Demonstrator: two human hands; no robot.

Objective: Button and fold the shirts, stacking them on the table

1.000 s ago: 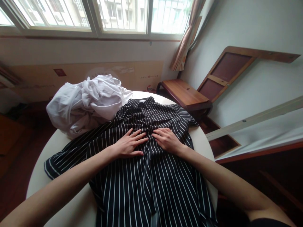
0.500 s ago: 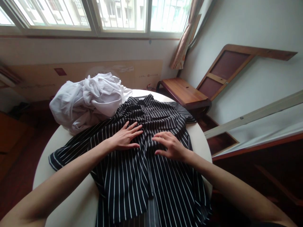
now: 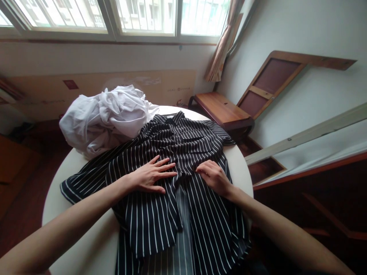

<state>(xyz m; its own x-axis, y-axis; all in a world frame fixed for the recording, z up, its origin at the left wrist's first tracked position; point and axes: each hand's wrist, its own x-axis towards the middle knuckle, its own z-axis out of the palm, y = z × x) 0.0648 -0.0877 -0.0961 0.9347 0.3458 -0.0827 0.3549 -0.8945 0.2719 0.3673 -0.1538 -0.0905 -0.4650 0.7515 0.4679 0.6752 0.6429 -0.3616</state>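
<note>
At the far left of the frame a brown boxy thing (image 3: 15,168) stands in shadow, too dim to name. Upper left of centre, a crumpled white cloth bundle (image 3: 106,118) sits on the round white table (image 3: 94,244), close against the striped shirt's upper left side, where it crowds the room for spreading the sleeve; whether it rests on the fabric cannot be told. The left hand (image 3: 150,175) lies flat just left of centre, fingers spread, pressing on the black-and-white striped shirt (image 3: 155,225). The shirt lies front up across the table, collar (image 3: 173,116) towards the top of the frame, its front parting at lower centre and its middle rumpled. Right of centre, the right hand (image 3: 213,175) is at the shirt front with fingers curled together; whether they pinch cloth cannot be told. The step in hand looks like straightening the front, the left palm steadying it; the next move seems to call for light tension without dragging the shirt. Farther right, a low wooden bench (image 3: 225,107) stands beyond the table below a curtain (image 3: 219,53), and a wood-framed panel (image 3: 276,74) leans by the wall.
</note>
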